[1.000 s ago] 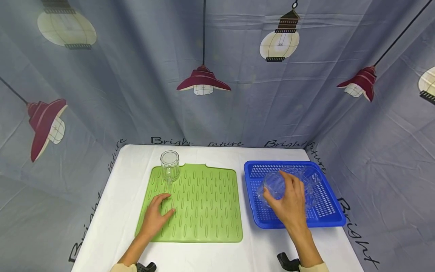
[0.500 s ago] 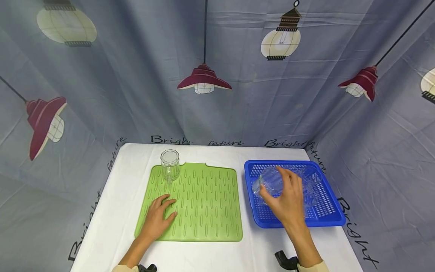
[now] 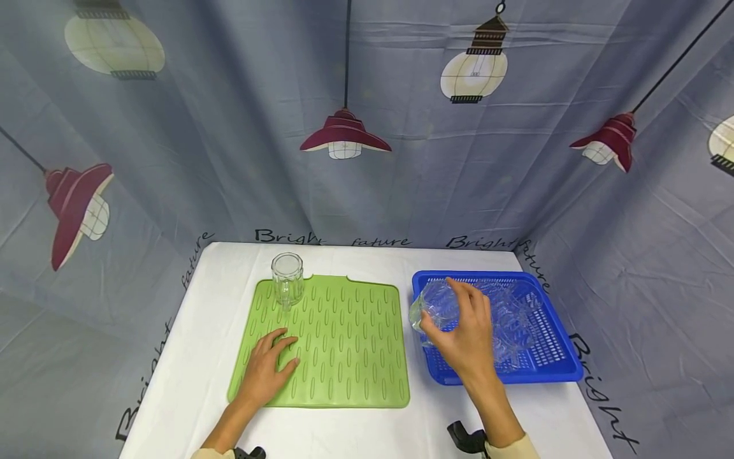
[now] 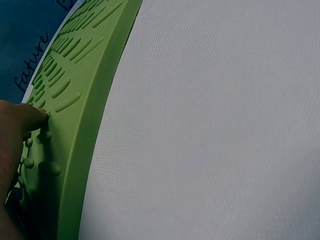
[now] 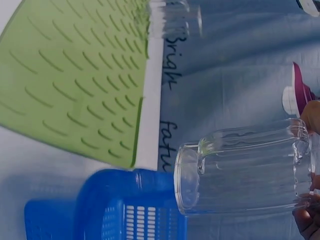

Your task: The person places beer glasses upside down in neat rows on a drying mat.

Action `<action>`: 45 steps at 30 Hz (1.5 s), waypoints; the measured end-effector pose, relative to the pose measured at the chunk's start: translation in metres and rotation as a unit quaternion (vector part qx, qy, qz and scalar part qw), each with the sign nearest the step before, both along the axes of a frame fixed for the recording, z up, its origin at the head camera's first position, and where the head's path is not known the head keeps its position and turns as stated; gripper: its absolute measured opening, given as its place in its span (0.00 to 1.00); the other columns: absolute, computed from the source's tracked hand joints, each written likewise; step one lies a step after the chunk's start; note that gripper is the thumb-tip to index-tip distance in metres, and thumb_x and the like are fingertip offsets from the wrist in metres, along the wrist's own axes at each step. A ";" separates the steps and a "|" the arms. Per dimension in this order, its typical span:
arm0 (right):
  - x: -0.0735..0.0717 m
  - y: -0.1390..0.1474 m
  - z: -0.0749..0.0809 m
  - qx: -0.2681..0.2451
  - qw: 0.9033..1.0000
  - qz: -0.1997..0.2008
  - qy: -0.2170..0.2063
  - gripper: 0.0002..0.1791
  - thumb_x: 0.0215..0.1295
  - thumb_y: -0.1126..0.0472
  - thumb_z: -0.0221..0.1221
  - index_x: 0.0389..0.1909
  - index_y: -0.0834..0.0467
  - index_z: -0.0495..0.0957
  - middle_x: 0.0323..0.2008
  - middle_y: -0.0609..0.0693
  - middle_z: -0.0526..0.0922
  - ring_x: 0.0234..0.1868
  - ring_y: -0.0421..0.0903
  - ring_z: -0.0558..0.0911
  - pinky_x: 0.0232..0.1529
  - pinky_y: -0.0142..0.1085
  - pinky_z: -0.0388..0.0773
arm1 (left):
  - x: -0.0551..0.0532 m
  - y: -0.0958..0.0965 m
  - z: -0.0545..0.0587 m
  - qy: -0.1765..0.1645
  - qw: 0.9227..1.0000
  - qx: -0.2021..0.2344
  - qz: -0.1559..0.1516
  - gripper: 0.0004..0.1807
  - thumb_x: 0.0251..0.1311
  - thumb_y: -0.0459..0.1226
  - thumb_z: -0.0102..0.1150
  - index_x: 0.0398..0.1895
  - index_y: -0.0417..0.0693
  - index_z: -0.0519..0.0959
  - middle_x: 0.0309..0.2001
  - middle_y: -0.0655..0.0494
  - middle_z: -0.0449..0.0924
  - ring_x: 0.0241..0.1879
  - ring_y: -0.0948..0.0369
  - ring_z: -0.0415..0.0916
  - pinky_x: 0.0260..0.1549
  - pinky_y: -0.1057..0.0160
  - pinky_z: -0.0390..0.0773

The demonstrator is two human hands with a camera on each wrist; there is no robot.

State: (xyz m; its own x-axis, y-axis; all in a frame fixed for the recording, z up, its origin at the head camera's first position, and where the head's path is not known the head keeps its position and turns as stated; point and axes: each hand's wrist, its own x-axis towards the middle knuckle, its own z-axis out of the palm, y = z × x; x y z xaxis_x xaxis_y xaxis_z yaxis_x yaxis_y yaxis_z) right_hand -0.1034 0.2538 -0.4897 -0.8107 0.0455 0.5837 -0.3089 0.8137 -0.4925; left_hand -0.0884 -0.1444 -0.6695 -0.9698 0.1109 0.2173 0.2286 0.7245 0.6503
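Mug [image 3: 438, 303] in hand: held it right of centre in the frame, across the left rim of the basket [image 3: 547, 376], tilted rather than upright. Gripped it near one end with the right hand [image 3: 467, 335], thumb to one side and fingers to the other, spread about as wide as the glass. Could not tell whether to call that end mouth or base. Had the left hand [image 3: 266, 366] over the lower left of the mat [image 3: 344, 363], half spread and loosely bent, holding nothing; could not tell how firmly it touched.

Judged the mug fairly heavy, given thick-looking walls, wholly stiff, and liable to slip in smooth or damp fingers. Rated it fragile too, likely to chip if knocked against the glassware [image 3: 513, 319] in the basket. Saw a handle [image 5: 250, 137] along its upper side in the right wrist view, with nothing seen hooked through it. Judged that the surest hold, or else a broad wrap round the body. Noted a second mug [image 3: 288, 287] standing at the mat's upper left, best given room.
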 end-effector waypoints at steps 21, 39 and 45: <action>-0.001 -0.034 -0.010 0.007 0.999 0.046 -0.010 0.44 0.50 0.53 0.77 0.72 0.57 0.77 0.61 0.63 0.80 0.61 0.60 0.77 0.58 0.57 0.81 | -0.001 0.001 -0.001 0.010 1.000 0.006 0.004 0.27 0.61 0.37 0.78 0.65 0.48 0.84 0.74 0.41 0.74 0.74 0.39 0.68 0.72 0.30 0.70; 0.003 -0.057 -0.024 0.022 0.997 0.062 -0.039 0.44 0.49 0.51 0.77 0.70 0.56 0.77 0.61 0.60 0.80 0.60 0.57 0.77 0.54 0.54 0.88 | 0.001 -0.001 -0.003 0.018 1.000 0.015 0.006 0.27 0.60 0.37 0.79 0.64 0.47 0.84 0.73 0.40 0.76 0.73 0.39 0.69 0.70 0.30 0.71; 0.003 -0.067 -0.027 0.023 0.996 0.073 -0.034 0.44 0.48 0.51 0.78 0.69 0.58 0.78 0.60 0.61 0.80 0.59 0.57 0.78 0.54 0.54 0.88 | 0.001 -0.001 -0.003 0.017 1.000 0.016 0.006 0.27 0.61 0.37 0.78 0.64 0.47 0.84 0.73 0.40 0.75 0.74 0.39 0.69 0.71 0.30 0.71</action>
State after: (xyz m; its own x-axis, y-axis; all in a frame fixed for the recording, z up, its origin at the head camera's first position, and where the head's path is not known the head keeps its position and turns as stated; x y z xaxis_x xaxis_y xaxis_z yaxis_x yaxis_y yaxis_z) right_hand -0.1007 0.1870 -0.5163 -0.8442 -0.1020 0.5263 -0.3933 0.7849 -0.4788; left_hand -0.0871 -0.1454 -0.6722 -0.9630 0.0917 0.2532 0.2422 0.7063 0.6652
